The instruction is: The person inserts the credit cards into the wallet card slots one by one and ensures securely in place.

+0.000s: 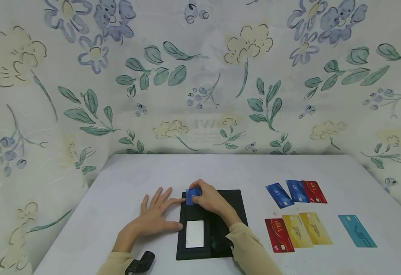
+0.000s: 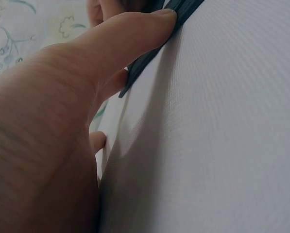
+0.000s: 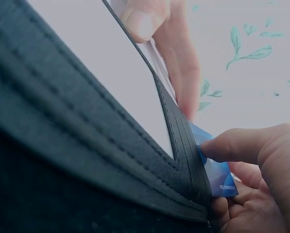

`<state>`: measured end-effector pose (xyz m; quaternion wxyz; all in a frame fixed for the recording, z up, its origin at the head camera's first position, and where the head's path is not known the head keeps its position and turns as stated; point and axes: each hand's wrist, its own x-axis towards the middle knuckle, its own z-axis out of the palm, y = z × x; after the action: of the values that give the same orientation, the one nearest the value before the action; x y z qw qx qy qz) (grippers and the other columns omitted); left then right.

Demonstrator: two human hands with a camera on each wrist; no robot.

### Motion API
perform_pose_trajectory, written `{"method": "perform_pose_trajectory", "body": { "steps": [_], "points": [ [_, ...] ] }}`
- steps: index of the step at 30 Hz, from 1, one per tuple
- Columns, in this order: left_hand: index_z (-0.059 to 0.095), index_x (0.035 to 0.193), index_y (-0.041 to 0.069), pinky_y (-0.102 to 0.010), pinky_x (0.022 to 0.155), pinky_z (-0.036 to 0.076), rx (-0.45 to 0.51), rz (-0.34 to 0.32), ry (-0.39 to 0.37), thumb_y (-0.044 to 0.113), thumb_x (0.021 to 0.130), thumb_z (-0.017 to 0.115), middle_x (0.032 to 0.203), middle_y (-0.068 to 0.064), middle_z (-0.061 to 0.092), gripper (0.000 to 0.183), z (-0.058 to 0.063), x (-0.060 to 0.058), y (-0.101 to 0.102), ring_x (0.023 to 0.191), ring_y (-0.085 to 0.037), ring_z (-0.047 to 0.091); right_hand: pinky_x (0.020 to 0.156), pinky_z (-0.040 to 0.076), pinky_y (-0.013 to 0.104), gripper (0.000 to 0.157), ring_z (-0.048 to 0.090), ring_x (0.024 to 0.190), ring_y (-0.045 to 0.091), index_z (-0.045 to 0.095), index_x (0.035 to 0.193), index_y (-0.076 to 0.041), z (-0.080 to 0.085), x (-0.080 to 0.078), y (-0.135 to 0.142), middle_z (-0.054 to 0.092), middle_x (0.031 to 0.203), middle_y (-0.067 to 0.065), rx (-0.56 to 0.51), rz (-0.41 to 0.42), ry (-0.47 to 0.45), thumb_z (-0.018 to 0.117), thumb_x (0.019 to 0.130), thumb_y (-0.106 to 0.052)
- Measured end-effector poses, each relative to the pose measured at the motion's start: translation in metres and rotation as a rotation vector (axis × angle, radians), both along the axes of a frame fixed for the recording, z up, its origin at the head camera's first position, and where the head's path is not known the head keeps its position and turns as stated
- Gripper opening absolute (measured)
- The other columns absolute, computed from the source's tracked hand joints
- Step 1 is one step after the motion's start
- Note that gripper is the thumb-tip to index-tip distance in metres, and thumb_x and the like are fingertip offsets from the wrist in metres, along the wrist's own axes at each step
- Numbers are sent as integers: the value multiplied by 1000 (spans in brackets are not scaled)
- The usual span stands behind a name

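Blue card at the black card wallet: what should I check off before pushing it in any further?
1. Right hand has a grip on the blue card: ok, thumb and fingers pinch it.
2. Left hand touches the black card wallet: ok, at its left edge.
3. Wallet lies open: ok, both panels show.
4. Card fully seated: not ok, part sticks out past the slots.
5. Which slot it enters: cannot tell, the edges sit too close together.
6. Seven loose cards clear of the wallet: ok, all lie to its right.
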<state>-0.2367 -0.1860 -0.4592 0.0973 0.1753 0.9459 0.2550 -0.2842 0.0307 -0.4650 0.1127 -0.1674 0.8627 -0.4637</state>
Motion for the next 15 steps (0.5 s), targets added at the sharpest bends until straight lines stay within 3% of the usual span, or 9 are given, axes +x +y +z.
{"method": "perform_pose_trajectory", "body": {
  "steps": [6, 15],
  "points": [
    [52, 142, 28, -70, 109, -15, -17, 0, -7, 56, 75, 75, 164, -18, 15, 76, -1, 0, 1, 149, -46, -6, 99, 48, 52, 37, 54, 109, 32, 57, 124, -4, 0, 1, 0, 54, 126, 17, -1, -4, 27, 63, 88, -8],
    [52, 142, 28, -70, 110, -14, -26, 4, -6, 56, 76, 75, 164, -17, 15, 75, 1, 0, 1, 150, -45, -6, 99, 50, 47, 31, 46, 110, 29, 62, 120, -4, 7, 1, -1, 49, 118, 14, 141, 11, 98, 66, 90, -11]
  ]
}}
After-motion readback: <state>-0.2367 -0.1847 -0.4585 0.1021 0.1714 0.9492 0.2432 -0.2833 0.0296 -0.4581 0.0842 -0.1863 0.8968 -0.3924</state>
